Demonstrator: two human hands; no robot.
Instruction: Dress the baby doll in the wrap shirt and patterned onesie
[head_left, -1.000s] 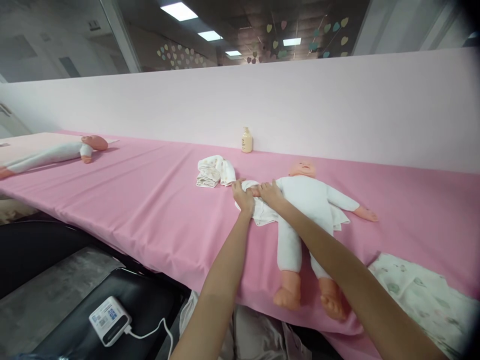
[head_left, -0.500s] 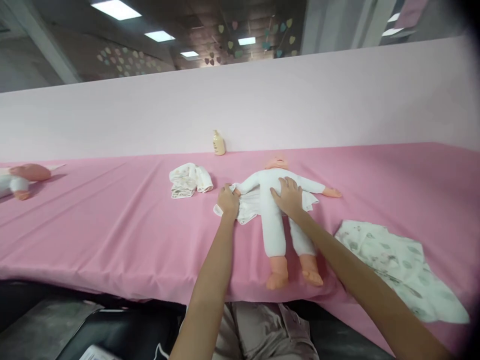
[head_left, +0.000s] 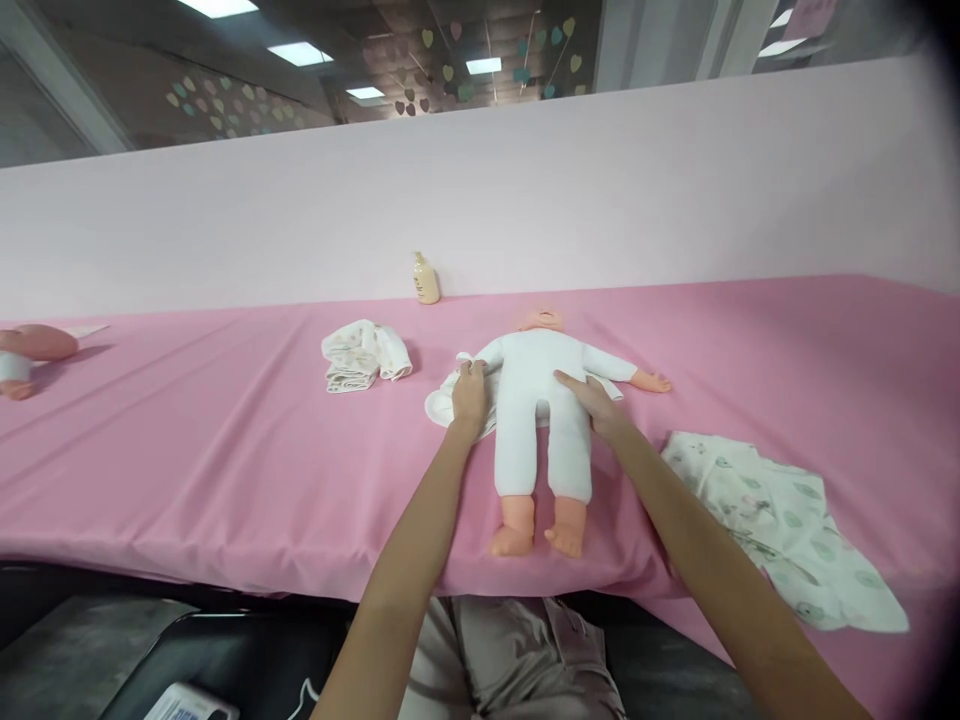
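A baby doll [head_left: 536, 400] in a white suit lies face up on the pink table cover [head_left: 225, 450], feet toward me. A white cloth [head_left: 442, 408] lies under its left side. My left hand [head_left: 469, 394] rests on that cloth beside the doll's arm, fingers curled down on it. My right hand [head_left: 592, 398] lies flat against the doll's right hip, fingers stretched out.
A folded white cloth [head_left: 364, 355] lies left of the doll. A small cream bottle [head_left: 425, 279] stands by the pale pink back wall. A patterned blanket [head_left: 780, 525] sits at the right near the table edge. Another doll [head_left: 34, 350] lies far left.
The doll now lies straight, feet toward me. My right hand slid from its arm to its chest, then to its right hip. My left hand stayed on the cloth. The view swung right.
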